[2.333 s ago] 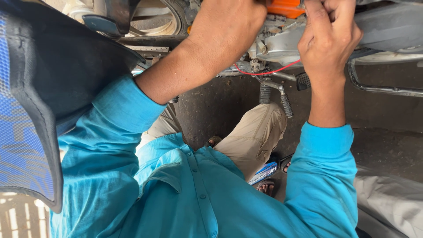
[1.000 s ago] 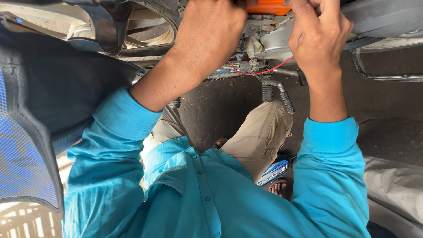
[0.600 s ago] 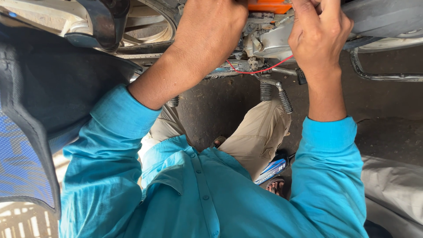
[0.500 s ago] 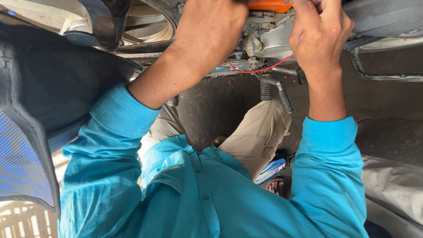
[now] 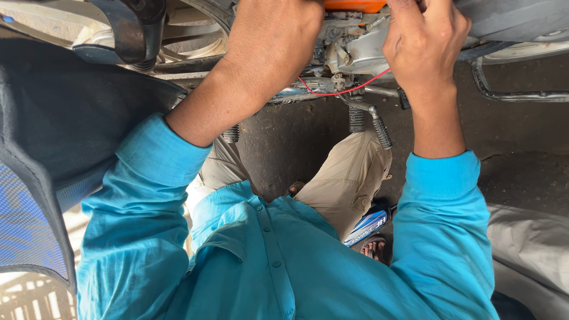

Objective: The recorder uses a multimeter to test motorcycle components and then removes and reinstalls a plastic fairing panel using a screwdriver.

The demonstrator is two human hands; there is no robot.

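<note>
Dark oily floor point(image 5: 521, 172) lies under the motorcycle engine point(image 5: 355, 47). Since a moment ago both hands have barely shifted: the left hand point(image 5: 275, 41) and right hand point(image 5: 424, 44) stay curled against it beside a red wire point(image 5: 344, 92). What they grip I cannot tell.

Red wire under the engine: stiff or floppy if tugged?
Probably floppy: the red wire is thin and sags in a loose curve between the left hand and right hand. Likely light, and easily snagged on the foot peg just below.

Dark, stained concrete floor point(image 5: 296, 142); sandalled foot point(image 5: 374, 248) planted on it, motorcycle kickstand point(image 5: 379, 127) above.
</note>
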